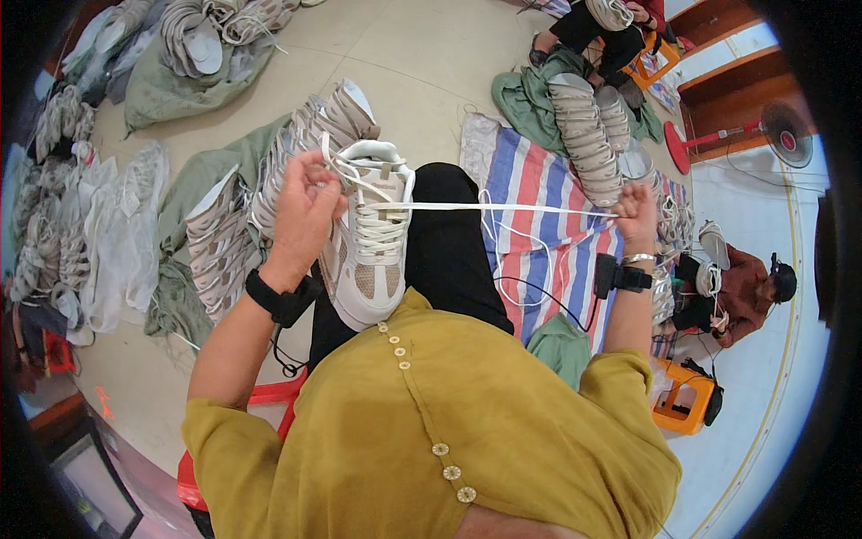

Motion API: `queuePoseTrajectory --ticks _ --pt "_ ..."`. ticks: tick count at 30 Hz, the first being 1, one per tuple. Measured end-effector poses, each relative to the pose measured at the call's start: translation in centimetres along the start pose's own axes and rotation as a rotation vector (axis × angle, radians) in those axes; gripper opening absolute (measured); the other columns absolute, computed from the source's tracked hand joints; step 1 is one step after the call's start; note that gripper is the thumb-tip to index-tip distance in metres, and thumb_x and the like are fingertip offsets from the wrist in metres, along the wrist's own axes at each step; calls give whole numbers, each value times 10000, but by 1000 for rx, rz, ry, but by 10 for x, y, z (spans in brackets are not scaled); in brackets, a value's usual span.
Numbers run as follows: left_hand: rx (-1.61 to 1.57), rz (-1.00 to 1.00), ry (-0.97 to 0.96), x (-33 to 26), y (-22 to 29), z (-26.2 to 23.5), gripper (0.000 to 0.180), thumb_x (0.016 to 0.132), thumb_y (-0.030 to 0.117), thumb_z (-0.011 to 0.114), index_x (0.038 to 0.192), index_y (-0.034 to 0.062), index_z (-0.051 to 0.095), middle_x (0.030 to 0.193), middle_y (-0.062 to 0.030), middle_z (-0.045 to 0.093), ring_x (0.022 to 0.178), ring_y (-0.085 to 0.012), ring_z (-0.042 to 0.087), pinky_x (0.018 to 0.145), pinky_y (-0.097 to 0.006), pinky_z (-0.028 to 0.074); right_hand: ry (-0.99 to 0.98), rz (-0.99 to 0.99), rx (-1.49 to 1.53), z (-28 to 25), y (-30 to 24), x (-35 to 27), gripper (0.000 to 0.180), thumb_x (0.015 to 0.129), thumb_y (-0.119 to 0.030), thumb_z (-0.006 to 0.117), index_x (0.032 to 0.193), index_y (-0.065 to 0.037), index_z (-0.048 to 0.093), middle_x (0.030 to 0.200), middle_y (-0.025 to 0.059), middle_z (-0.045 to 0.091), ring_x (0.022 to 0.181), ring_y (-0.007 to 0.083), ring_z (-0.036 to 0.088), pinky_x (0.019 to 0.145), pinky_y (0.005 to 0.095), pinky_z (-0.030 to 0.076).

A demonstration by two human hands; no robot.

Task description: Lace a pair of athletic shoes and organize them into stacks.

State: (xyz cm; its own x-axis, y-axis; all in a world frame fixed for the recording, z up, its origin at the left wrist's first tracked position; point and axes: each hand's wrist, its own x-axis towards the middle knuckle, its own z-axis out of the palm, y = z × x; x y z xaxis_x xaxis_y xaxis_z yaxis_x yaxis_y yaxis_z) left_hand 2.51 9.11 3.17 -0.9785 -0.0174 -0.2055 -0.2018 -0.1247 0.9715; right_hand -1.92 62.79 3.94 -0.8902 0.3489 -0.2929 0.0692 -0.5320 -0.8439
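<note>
Two hands share one sneaker (368, 247), which rests sole-down on the person's black-trousered thigh with the toe toward the body, so the eyelets face up within easy reach. The left hand (305, 216) is curled around the collar and one end of the lace, fingers closed there, steadying the shoe against the pull. The right hand (636, 211) is stretched out to the side, fingers pinched shut on the white lace (503, 208), which runs taut and level from the eyelets. Rows of matching shoes (588, 135) lie on the striped tarp (530, 180) just beside the knee, near at hand. Another seated person (745, 283) works further right.
</note>
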Motion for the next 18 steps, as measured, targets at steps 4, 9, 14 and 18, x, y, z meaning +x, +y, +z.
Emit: queuePoseTrajectory --ticks 4,9,14,18 --pt "624 617 184 3 16 5 319 770 73 615 1080 39 545 1125 -138 535 1036 -248 526 886 -362 430 -140 69 -549 56 50 -29 133 877 -196 562 896 -79 622 686 10 601 426 24 321 379 191 223" --pt "1246 989 -175 7 32 10 293 706 78 673 976 38 563 1182 -164 525 1120 -362 481 952 -432 386 -437 -245 -934 138 116 -72 205 872 -131 572 1053 -39 598 752 30 656 468 25 424 407 174 320" --pt "1117 753 -261 16 22 12 169 729 76 662 822 24 531 1209 -162 523 1141 -356 460 979 -444 354 -646 -168 -871 194 152 -103 164 866 -42 558 1026 -19 588 804 77 668 542 91 564 491 219 446" --pt "1040 716 -305 7 37 5 114 777 80 625 797 11 536 1226 -177 522 1115 -346 473 978 -416 341 -752 -681 -968 209 178 -113 92 865 -58 569 955 -40 569 781 132 635 675 278 640 608 328 498"
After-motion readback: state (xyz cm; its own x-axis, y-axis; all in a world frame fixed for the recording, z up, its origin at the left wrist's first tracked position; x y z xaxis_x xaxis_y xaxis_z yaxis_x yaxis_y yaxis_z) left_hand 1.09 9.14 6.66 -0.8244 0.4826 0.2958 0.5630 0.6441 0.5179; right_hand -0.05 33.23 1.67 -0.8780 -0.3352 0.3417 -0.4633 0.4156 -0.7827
